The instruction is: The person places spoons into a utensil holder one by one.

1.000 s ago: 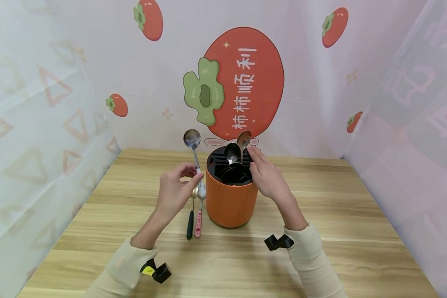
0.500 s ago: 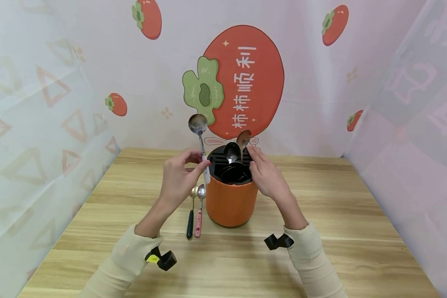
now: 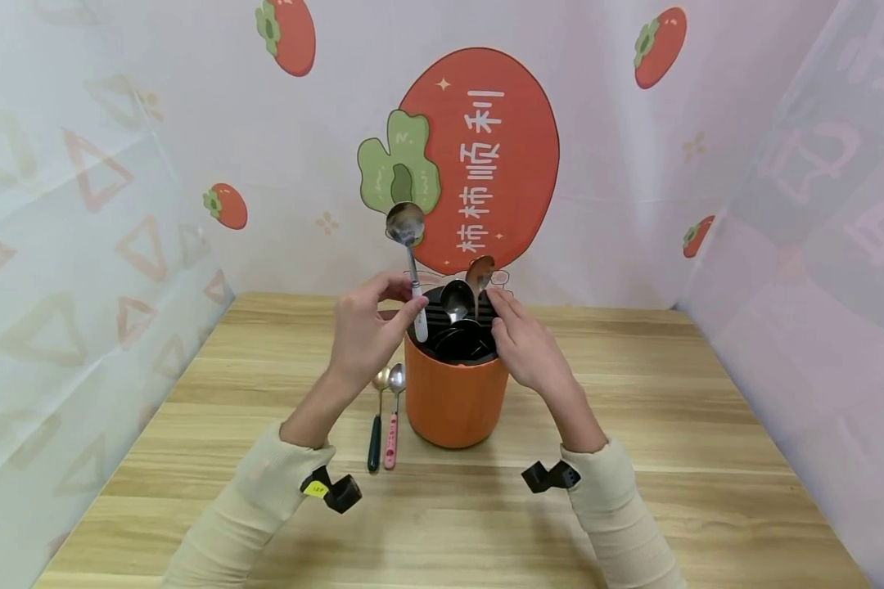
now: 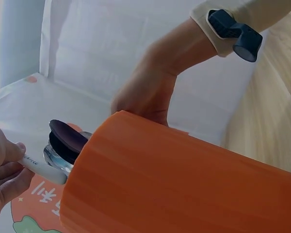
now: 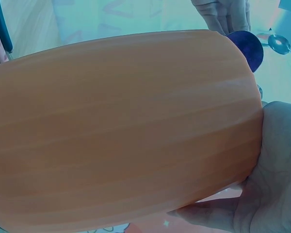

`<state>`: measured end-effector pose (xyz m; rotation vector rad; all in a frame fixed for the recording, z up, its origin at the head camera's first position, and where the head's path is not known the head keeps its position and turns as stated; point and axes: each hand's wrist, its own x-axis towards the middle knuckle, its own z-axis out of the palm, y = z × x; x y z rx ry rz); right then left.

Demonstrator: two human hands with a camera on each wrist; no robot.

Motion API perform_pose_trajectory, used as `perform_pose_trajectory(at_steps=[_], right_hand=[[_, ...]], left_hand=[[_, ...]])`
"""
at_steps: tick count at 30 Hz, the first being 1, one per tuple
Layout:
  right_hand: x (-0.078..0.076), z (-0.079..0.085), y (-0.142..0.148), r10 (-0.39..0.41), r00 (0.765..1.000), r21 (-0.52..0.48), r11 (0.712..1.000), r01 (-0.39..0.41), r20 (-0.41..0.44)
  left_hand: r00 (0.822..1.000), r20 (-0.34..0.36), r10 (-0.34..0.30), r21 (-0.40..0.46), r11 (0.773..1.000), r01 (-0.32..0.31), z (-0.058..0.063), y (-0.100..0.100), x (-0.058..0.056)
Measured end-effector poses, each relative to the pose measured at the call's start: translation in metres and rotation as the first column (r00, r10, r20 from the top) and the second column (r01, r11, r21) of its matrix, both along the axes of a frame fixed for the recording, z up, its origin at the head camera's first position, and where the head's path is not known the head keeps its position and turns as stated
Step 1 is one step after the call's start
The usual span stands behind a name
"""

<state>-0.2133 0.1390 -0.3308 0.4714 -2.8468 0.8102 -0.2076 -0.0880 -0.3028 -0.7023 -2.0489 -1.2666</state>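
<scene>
My left hand point(image 3: 368, 331) pinches a round-bowled metal spoon point(image 3: 405, 222) by its white handle, bowl up. The handle's lower end point(image 4: 51, 173) is right at the rim of an orange utensil holder point(image 3: 457, 405) in the left wrist view. Several spoons stand in the holder's black slotted top, among them a dark shiny one point(image 3: 457, 300) and a copper-coloured one point(image 3: 480, 274). With fingers extended, my right hand point(image 3: 532, 348) rests against the holder's right upper rim; in the right wrist view its palm point(image 5: 283, 165) lies at the holder's edge.
On the wooden table point(image 3: 633, 507), left of the holder, lie a gold spoon with a dark green handle point(image 3: 374, 443) and a silver spoon with a pink handle point(image 3: 391, 442). A printed cloth backdrop point(image 3: 597, 245) stands behind, with cloth sides left and right.
My left hand has lifted the white-handled spoon up and rightward, from above the two lying spoons to over the holder's left rim. The right hand has stayed in place.
</scene>
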Motion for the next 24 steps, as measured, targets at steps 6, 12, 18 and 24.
perform_pose_trajectory(at_steps=[6, 12, 18, 24], right_hand=[[0.0, 0.0, 0.0, 0.001, 1.0, 0.0, 1.0, -0.001, 0.0], [0.0, 0.0, 0.0, 0.004, 1.0, -0.005, 1.0, -0.004, -0.008], [0.0, 0.001, -0.001, 0.0, 1.0, -0.008, 1.0, 0.0, -0.015], [0.0, 0.0, -0.001, -0.004, 1.0, -0.007, 1.0, 0.004, -0.011]], left_hand=[[0.999, 0.027, -0.023, 0.01, 1.0, 0.023, -0.001, 0.006, -0.004], [0.998, 0.054, -0.028, 0.002, 1.0, 0.028, -0.007, 0.008, -0.006], [0.998, 0.055, -0.03, -0.012, 0.999, 0.031, -0.012, 0.008, -0.008], [0.999, 0.039, -0.017, -0.072, 0.997, 0.02, -0.019, 0.009, -0.01]])
